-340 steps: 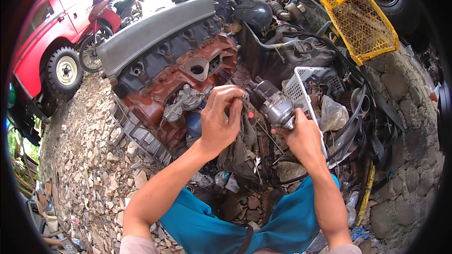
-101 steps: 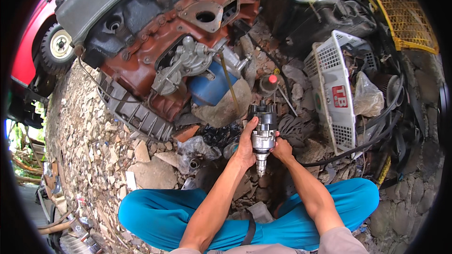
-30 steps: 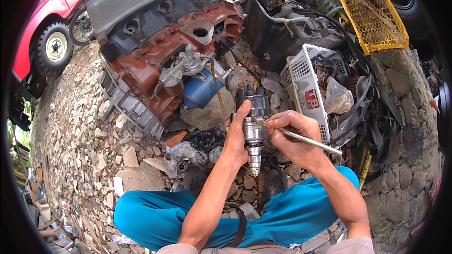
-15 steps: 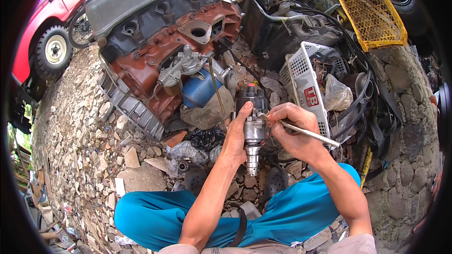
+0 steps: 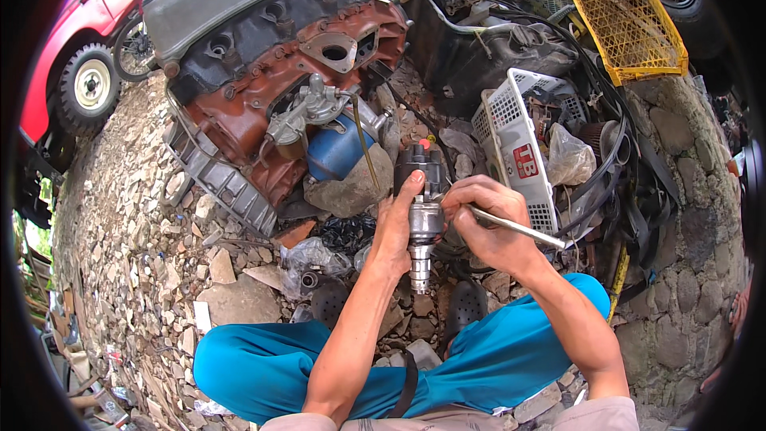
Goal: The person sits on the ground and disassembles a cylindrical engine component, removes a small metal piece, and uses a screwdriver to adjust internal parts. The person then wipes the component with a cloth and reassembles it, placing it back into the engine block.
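My left hand [image 5: 395, 223] is closed round the side of an ignition distributor [image 5: 425, 223], its thumb lying up along the black cap. The distributor stands roughly upright above the ground, with its metal shaft pointing toward me and a reddish tip on the cap. My right hand [image 5: 495, 219] pinches a slim metal rod-like tool [image 5: 519, 226], whose rear end sticks out to the right. Those fingertips are right beside the distributor's body, just below the cap. They cover the tool's front end, so I cannot tell whether it touches the metal.
A large red-brown engine block [image 5: 239, 116] with a blue oil filter [image 5: 333, 150] stands ahead on the left. On the right are a white plastic crate [image 5: 523, 156], a yellow crate [image 5: 626, 20] and tangled black hoses [image 5: 626, 144]. Stones and rubble [image 5: 159, 255] cover the ground.
The distributor and both hands have shifted slightly to the left. The right hand's fingers sit a little lower along the body, and the tool has tilted slightly. Both hands keep their hold.
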A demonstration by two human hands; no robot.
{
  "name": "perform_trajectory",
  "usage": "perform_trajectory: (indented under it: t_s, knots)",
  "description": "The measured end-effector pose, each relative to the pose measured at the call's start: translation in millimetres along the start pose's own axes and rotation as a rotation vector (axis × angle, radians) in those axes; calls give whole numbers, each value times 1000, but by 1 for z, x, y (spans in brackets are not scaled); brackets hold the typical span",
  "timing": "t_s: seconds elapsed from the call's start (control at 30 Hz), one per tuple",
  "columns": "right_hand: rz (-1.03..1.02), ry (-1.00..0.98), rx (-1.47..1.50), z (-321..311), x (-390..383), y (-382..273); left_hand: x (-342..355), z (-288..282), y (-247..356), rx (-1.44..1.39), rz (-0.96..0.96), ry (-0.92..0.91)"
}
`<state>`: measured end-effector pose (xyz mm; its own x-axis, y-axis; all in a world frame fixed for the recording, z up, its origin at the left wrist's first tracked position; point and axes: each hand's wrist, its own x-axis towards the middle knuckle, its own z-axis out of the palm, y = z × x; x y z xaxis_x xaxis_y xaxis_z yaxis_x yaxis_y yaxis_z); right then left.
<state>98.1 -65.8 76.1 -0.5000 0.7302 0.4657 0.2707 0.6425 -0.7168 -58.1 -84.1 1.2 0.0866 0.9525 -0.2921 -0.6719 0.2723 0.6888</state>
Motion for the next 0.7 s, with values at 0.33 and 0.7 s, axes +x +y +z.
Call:
perform_trajectory:
  t_s: [0.33, 0.7]
  knots:
    - [-11, 22, -73, 5, -4, 5, 1, 0, -3, -9, -5, 27]
    - [7, -18, 0, -1, 2, 8, 1, -4, -5, 18, -34, 11]
